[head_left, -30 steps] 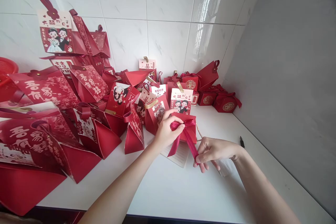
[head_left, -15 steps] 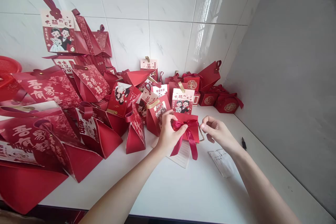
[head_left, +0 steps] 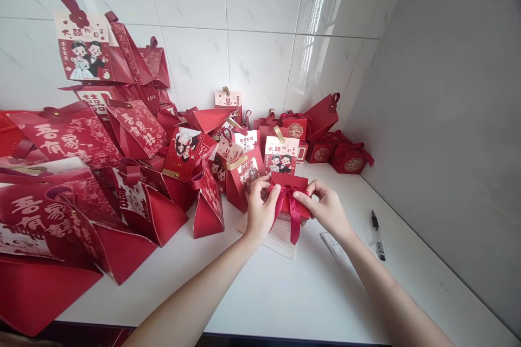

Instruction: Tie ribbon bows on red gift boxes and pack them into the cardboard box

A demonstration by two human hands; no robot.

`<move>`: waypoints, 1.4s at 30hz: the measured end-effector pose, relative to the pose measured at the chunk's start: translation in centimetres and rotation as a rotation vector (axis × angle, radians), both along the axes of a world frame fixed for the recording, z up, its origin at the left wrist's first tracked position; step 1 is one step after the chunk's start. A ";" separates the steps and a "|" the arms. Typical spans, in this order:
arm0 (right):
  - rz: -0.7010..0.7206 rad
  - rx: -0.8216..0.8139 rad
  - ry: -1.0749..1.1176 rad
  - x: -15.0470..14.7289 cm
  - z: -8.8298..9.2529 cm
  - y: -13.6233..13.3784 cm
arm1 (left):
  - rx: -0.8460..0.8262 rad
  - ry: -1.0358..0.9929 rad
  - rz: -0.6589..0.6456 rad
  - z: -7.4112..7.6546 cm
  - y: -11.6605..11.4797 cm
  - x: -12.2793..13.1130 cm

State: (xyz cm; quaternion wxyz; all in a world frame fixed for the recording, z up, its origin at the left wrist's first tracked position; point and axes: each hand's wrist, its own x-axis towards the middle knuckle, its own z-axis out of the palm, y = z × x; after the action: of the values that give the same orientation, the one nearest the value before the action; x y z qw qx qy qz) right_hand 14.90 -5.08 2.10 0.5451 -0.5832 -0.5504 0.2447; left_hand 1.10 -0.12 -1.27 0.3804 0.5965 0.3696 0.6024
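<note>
A small red gift box [head_left: 290,179] is between my two hands, tied across its front with a dark red satin ribbon [head_left: 296,227] in a bow with hanging tails. My left hand [head_left: 261,203] is closed on the left side of the bow, thumb in front and fingers behind. My right hand [head_left: 325,207] pinches the right side of the bow, its thumb on the ribbon and fingers curled at the box's edge. Below the box lies a lined paper [head_left: 280,244], partly covered. The box's back is hidden.
Many red gift boxes [head_left: 140,130] are heaped along the left and back. More red boxes [head_left: 350,160] stand by the grey side wall [head_left: 439,135]. On the white table [head_left: 260,298] are a black pen [head_left: 378,236] and white papers [head_left: 336,246] near my right forearm.
My right hand has moved left from beside the box and taken hold of the bow's right side. My left hand keeps its hold. More of the pen shows.
</note>
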 end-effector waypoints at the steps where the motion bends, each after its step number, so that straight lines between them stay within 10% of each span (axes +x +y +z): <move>1: 0.007 -0.016 0.008 0.0 0.0 0.0 | -0.002 -0.008 0.013 0.0 0.0 0.0; 25: 0.334 -0.099 0.516 0.3 -0.3 0.2 | -0.009 0.083 0.091 0.3 -0.4 -0.4; 38: -0.067 0.035 0.332 -0.9 -1.0 0.3 | 0.031 0.037 0.098 0.0 -0.9 0.1; 42: 0.040 -0.032 0.248 -2.2 -0.7 -0.2 | 0.089 0.064 0.067 0.1 -1.4 0.1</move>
State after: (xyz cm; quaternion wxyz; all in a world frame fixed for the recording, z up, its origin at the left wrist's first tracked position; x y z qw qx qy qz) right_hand 12.66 -5.33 1.40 0.5946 -0.5461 -0.4861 0.3346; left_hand 1.16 -1.48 -1.18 0.3210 0.6189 0.3743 0.6114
